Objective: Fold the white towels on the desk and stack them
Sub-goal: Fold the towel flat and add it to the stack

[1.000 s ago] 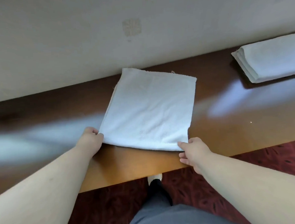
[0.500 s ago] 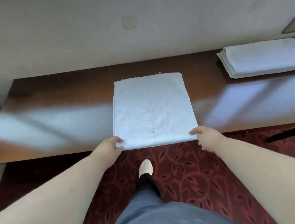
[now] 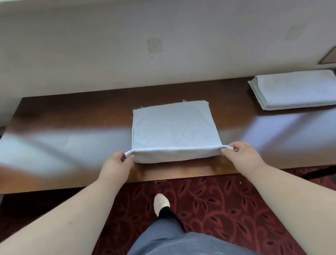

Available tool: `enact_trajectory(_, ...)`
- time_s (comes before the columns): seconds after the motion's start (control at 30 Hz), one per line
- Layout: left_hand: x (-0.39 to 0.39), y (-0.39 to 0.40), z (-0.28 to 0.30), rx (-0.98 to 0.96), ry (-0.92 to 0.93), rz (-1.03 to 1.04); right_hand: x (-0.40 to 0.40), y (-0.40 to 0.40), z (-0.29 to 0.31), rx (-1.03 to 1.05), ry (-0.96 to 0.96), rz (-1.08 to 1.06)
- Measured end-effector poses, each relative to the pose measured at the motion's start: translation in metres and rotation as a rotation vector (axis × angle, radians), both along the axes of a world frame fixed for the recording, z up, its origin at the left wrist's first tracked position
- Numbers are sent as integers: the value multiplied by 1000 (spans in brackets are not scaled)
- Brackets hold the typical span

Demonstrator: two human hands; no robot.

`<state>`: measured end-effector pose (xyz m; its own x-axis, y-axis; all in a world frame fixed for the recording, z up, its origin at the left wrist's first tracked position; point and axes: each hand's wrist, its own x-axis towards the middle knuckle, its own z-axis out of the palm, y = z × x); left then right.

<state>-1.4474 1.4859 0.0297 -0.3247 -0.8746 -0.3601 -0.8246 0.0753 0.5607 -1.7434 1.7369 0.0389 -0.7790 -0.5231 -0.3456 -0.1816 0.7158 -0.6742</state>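
At the centre of the frame, the left hand pinches the near left corner of a white towel, thumb and fingers curled round the cloth. The right hand does the same at the near right corner, so the two hands are well apart, one at each end of the towel's front edge. That edge is lifted off the tabletop and stretched straight between them (a narrow band of its underside shows just below). The far part of the towel lies flat on the wood, its far edge toward the wall with a few loose threads showing.

At the upper right of the frame, well apart from the held towel, a stack of folded white towels rests on the tabletop near the wall. Pale reflections lie across the dark glossy wood left and right of the centre. Along the bottom of the frame are a red patterned carpet, a grey trouser leg and a pale shoe.
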Motion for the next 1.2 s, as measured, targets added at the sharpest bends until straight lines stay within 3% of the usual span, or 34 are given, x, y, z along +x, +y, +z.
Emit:
enact_trajectory(0.13, -30, -36, -1, 52, 155, 85, -26, -43, 8, -8, -5, -85)
enact_trajectory(0.33, -79, -104, -10, 104, 208, 104, -58, -111, -4, -10, -17, -135)
enact_trajectory(0.53, -127, -153, -19, 101, 162, 96, -89, -163, -20, -25, -84, -224)
enact_trajectory(0.8, -159, -192, -46, 59, 1, 65, -129, -207, -49, 64, 67, -175)
enact_trajectory(1.03, -147, -188, -54, 154, -29, 184, -124, -199, -57, 64, -34, -267)
enact_trajectory(1.2, -104, -155, -45, 278, -67, 69, -102, -153, -50, 144, -162, -291)
